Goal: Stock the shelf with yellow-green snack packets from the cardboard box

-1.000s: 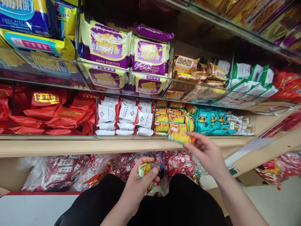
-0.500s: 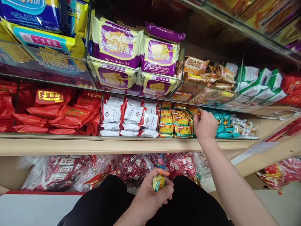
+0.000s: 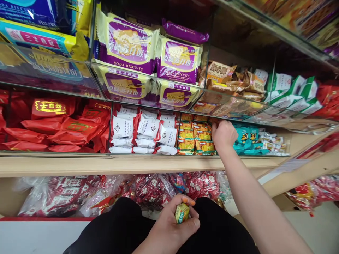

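Over my lap, my left hand [image 3: 174,224] is curled round a small yellow-and-green wrapped snack packet [image 3: 182,213]. My right hand [image 3: 224,135] reaches into the lower shelf, at the right edge of the stacked orange-and-yellow snack packets [image 3: 203,133]. Its fingers are bent inward by these packets. The fingertips are mostly hidden, and I cannot see what lies between them. Just right of that hand lie teal packets [image 3: 245,137].
A clear divider and front lip [image 3: 145,155] bound the lower shelf. White packets [image 3: 148,127] and red packets [image 3: 66,128] fill its left bays. Purple soda biscuit packs [image 3: 129,46] sit above. Bagged red sweets [image 3: 150,187] lie beneath, near my knees.
My right hand has shifted slightly left and deeper among the orange-and-yellow packets; the packet seen at its fingertips is now hidden. My left hand has moved slightly right and down, still holding its packet.
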Demonstrator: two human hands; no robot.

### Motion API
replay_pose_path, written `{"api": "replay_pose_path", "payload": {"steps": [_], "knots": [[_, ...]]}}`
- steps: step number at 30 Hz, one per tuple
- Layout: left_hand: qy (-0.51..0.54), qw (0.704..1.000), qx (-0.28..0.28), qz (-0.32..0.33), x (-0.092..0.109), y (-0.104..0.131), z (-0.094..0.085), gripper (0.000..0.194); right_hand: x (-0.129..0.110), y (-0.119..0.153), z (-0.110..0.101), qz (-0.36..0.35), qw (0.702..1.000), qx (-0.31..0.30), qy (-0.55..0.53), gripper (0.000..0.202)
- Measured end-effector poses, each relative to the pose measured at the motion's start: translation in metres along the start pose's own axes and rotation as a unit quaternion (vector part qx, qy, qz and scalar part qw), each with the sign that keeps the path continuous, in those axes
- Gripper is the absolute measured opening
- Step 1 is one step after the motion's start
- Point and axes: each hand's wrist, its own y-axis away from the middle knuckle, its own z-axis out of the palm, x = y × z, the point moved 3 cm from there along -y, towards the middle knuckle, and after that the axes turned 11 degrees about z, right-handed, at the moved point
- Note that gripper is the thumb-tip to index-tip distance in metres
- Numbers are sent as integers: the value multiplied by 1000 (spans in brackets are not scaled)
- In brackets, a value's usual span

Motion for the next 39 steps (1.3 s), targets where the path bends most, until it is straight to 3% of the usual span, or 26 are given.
{"api": "replay_pose_path", "payload": {"steps": [4,8,16,25,28,31,33,34,36,37,39], "knots": [[-20,1000,-12,12,-5,0,-2,27,5,8,-4,-25,999,-18,-7,25],[-24,999,-22,25,-11,-2,-2,25,10,19,-11,-89,995,4,-41,26],[-27,999,-33,30,-21,-4,-3,29,5,3,-7,-101,994,-39,25,26],[-19,1000,-18,10,-24,-6,-1,32,14,9,-16,-123,991,-41,-44,27],[32,999,15,-16,-20,-8,0,35,17,7,-20,-120,988,-40,-92,22],[175,982,64,-2,-11,-11,-2,33,20,31,-37,-94,969,-76,-218,16],[260,960,99,20,-4,-13,-5,30,22,70,-49,-36,920,-208,-330,15],[284,951,120,32,-1,-13,-7,28,21,97,-53,-4,869,-324,-374,17],[293,940,166,58,2,-13,-12,28,18,157,-61,76,737,-537,-404,23],[284,938,185,74,3,-13,-14,28,17,184,-65,109,656,-615,-424,26],[255,939,208,105,2,-12,-16,30,14,220,-70,178,527,-679,-479,33]]}}
